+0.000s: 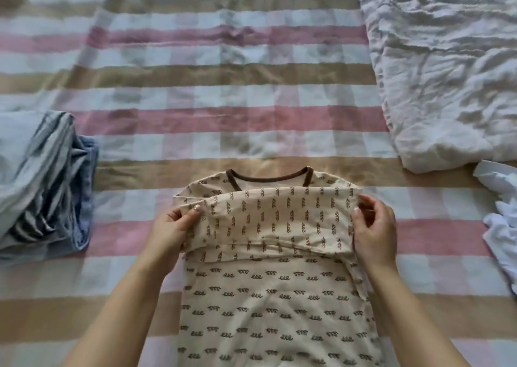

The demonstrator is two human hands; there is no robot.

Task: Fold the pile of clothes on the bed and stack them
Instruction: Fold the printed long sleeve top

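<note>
Bedsheet (223,87) in pink-and-tan checks is lying under a soft cream squiggle-print T-shirt (265,296); left hand (176,229) and right hand (375,232) are pinching its folded band's ends.

shirt (274,296): on the blanket, near middle, collar at its far end, a folded band across its upper part
blanket (223,92): under the shirt, spreading out on every side of it
stack of clothes (50,187): left of the shirt, apart from it
quilt (447,73): behind and right of the shirt, well apart
loose garment (500,221): right of the shirt, nearer than the quilt
left hand (176,226): pinches the band at the shirt's left edge
right hand (372,226): holds the band at the shirt's right edge
</note>
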